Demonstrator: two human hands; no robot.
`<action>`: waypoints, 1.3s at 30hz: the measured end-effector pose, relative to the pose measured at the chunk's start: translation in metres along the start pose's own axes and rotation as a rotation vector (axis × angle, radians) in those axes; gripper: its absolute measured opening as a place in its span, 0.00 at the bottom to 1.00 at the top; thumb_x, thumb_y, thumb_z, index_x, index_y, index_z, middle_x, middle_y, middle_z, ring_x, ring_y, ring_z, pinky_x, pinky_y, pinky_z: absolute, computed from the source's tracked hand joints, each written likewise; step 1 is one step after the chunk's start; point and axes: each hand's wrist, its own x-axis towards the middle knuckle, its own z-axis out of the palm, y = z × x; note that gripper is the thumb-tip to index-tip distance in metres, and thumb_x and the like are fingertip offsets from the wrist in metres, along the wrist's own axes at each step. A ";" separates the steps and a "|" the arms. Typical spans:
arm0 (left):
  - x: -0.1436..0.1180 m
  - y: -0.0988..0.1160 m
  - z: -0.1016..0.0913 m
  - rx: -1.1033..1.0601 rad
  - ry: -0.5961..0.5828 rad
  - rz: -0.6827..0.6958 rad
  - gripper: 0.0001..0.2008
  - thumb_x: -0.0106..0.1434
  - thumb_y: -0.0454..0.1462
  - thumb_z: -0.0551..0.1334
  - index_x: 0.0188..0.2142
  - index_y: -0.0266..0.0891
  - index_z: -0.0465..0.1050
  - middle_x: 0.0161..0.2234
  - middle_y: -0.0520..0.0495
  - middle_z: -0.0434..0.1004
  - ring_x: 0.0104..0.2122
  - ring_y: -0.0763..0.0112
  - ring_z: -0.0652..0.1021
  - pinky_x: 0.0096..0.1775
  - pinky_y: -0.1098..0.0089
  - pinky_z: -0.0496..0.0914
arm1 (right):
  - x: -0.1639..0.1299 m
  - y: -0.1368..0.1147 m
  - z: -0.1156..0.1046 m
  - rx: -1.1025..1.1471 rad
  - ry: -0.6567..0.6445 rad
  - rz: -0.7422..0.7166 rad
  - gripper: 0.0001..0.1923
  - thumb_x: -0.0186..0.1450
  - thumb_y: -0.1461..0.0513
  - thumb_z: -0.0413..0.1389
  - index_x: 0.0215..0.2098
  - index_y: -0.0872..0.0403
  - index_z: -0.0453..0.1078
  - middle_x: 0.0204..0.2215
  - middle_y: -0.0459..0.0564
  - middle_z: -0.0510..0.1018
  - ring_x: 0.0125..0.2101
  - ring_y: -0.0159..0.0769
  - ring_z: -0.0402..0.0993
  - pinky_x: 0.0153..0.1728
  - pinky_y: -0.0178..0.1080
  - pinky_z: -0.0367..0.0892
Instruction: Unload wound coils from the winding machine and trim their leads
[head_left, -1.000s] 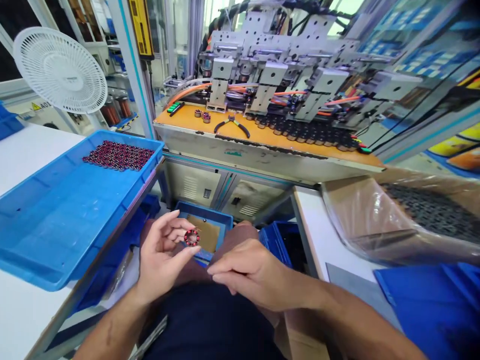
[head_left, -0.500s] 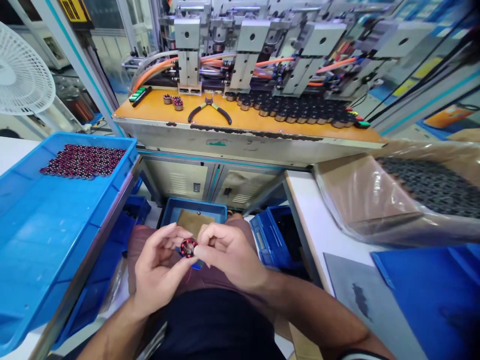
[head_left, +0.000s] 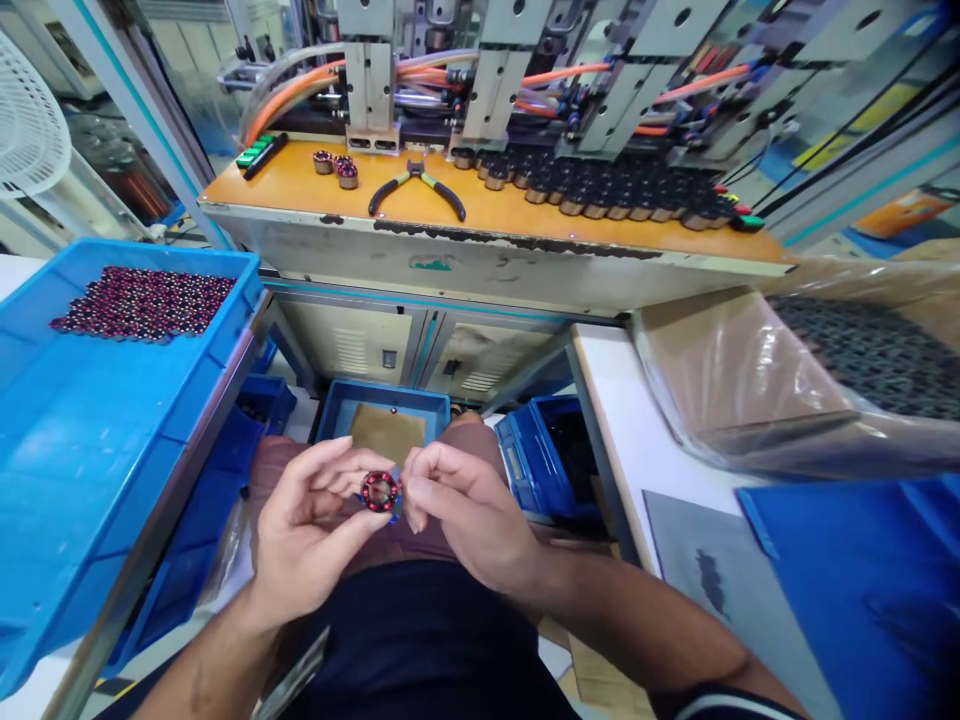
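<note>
A small ring-shaped motor stator (head_left: 379,491), black with red spots around its rim, is held above my lap. My left hand (head_left: 311,530) grips it by its edge between thumb and fingers, with the ring's open centre facing up towards me. Just to the right of the stator is my right hand (head_left: 469,515), its thumb and forefinger pinched together and the other fingers curled. Whatever lies in that pinch, if anything, is too small to make out. Below the stator a bit of blue shows, partly hidden by the fingers.
Many similar stators (head_left: 146,303) fill one end of a blue tray (head_left: 90,430) at left. Pliers (head_left: 417,188), a few stators (head_left: 346,174) and rows of black-topped parts (head_left: 600,185) lie on the orange ledge (head_left: 285,200) under the machine. A plastic-lined carton (head_left: 697,370) stands at right.
My right hand's fingertips have drawn slightly right, off the stator's edge. The stator stays in my left hand, its face now more fully visible. The camera view has shifted a little.
</note>
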 end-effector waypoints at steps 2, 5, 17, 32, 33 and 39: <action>0.001 0.001 -0.003 -0.037 -0.011 -0.064 0.27 0.55 0.21 0.67 0.51 0.45 0.74 0.45 0.44 0.83 0.42 0.67 0.83 0.43 0.71 0.79 | -0.003 0.001 -0.004 -0.007 -0.012 0.010 0.14 0.65 0.54 0.61 0.29 0.54 0.67 0.21 0.43 0.70 0.25 0.29 0.64 0.30 0.35 0.60; 0.003 0.002 -0.007 -0.005 -0.052 -0.106 0.18 0.55 0.23 0.68 0.43 0.42 0.79 0.46 0.41 0.82 0.43 0.64 0.83 0.42 0.70 0.79 | -0.003 -0.010 -0.007 -0.082 -0.030 0.001 0.15 0.63 0.52 0.62 0.31 0.55 0.68 0.23 0.43 0.70 0.25 0.29 0.66 0.29 0.35 0.61; 0.007 -0.001 -0.002 -0.104 -0.081 -0.243 0.15 0.53 0.30 0.72 0.41 0.42 0.82 0.42 0.43 0.79 0.38 0.68 0.80 0.38 0.73 0.76 | 0.003 -0.034 -0.010 -0.326 -0.104 0.100 0.14 0.62 0.55 0.60 0.27 0.56 0.66 0.23 0.43 0.69 0.23 0.27 0.62 0.25 0.33 0.59; 0.012 0.004 0.000 -0.196 -0.114 -0.318 0.13 0.51 0.32 0.73 0.38 0.39 0.83 0.38 0.40 0.82 0.38 0.62 0.82 0.39 0.68 0.78 | 0.007 -0.051 -0.026 -0.445 -0.111 0.117 0.10 0.62 0.59 0.59 0.25 0.56 0.68 0.21 0.42 0.70 0.22 0.25 0.64 0.25 0.32 0.60; 0.011 0.004 0.000 -0.203 -0.124 -0.329 0.13 0.51 0.32 0.73 0.38 0.39 0.83 0.38 0.40 0.82 0.38 0.62 0.82 0.40 0.67 0.78 | 0.008 -0.054 -0.027 -0.460 -0.099 0.113 0.09 0.61 0.60 0.59 0.27 0.56 0.69 0.22 0.42 0.70 0.23 0.26 0.65 0.25 0.32 0.61; 0.010 0.006 0.004 -0.285 -0.250 -0.489 0.15 0.53 0.31 0.72 0.42 0.41 0.83 0.40 0.43 0.82 0.34 0.66 0.82 0.38 0.69 0.78 | 0.026 -0.069 -0.017 -0.678 -0.378 -0.138 0.10 0.59 0.61 0.66 0.38 0.56 0.74 0.35 0.46 0.73 0.35 0.29 0.69 0.39 0.35 0.66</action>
